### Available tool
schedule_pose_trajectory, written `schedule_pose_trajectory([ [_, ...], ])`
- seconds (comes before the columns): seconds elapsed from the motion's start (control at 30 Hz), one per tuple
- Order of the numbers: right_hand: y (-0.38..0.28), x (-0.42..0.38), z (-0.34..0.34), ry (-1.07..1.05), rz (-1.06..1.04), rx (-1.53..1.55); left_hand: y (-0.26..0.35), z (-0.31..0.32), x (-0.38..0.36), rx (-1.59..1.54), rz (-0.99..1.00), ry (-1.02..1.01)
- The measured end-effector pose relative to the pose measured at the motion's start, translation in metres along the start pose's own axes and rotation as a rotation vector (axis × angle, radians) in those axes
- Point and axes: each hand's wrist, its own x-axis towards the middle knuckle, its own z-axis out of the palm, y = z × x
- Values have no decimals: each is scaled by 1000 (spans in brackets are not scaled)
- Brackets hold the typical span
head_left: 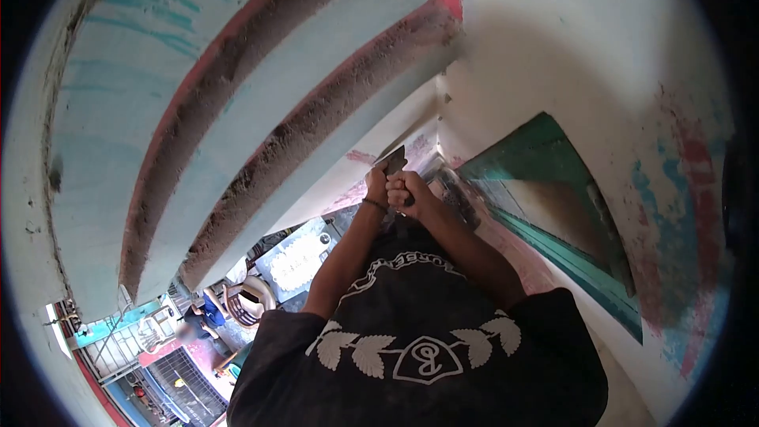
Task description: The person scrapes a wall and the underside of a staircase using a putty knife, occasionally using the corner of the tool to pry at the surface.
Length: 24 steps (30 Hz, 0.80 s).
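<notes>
Near frame centre, the right hand (405,190) clasps a flat-bladed tool (394,160) while the left hand (377,185) sits against it, finger closure unclear, so the step in hand seems to be steadying the tool, and moving it calls for a firm grip

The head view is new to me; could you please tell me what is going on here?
The camera wearer's right hand is closed around a dark, flat-bladed tool. The left hand is close against it, though its exact grip is hard to tell. Brown-faced curved ledges with red edges are to the left, and a green panel is to the right.
</notes>
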Motion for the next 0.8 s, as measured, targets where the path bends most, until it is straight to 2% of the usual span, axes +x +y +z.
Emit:
schedule_pose_trajectory([
  [0.07, -5, -5, -1, -42, 8, -33, 2, 0, 12, -24, -12, -96],
  [0.1, 1, -25, 11, -90, -11, -71, 13, 24, -13, -174, 83, -40],
  [0.17, 10, -40, 22, -138, -52, -141, 25, 31, -30, -128, 125, -23],
  [0.2, 12, -37, 20, -94, -59, -129, 24, 29, -34, -102, 140, -12],
  [0.27, 11, -22, 9, -3, -77, -105, 23, 28, -33, 19, 74, 44],
  [0.37, 6, -9, -5, -14, -24, -63, 21, 27, -28, 146, 66, 84],
  [0.47, 14, -40, 22, -117, -84, -169, 27, 36, -46, -107, 151, -10],
  [0.5, 16, -34, 19, -100, -107, -191, 18, 25, -27, 20, 119, 28],
  [0.6, 7, 24, -32, 27, -36, -88, -20, -19, 44, -30, -206, -204],
  [0.63, 1, 34, -48, -3, -13, -66, -12, -10, 27, 17, -339, -26],
  [0.73, 4, -9, -20, -100, -76, -176, 1, 24, -6, -173, 6, 29],
  [0.8, 10, -15, -11, -48, -93, -190, 0, 15, -13, -197, -58, -121],
])
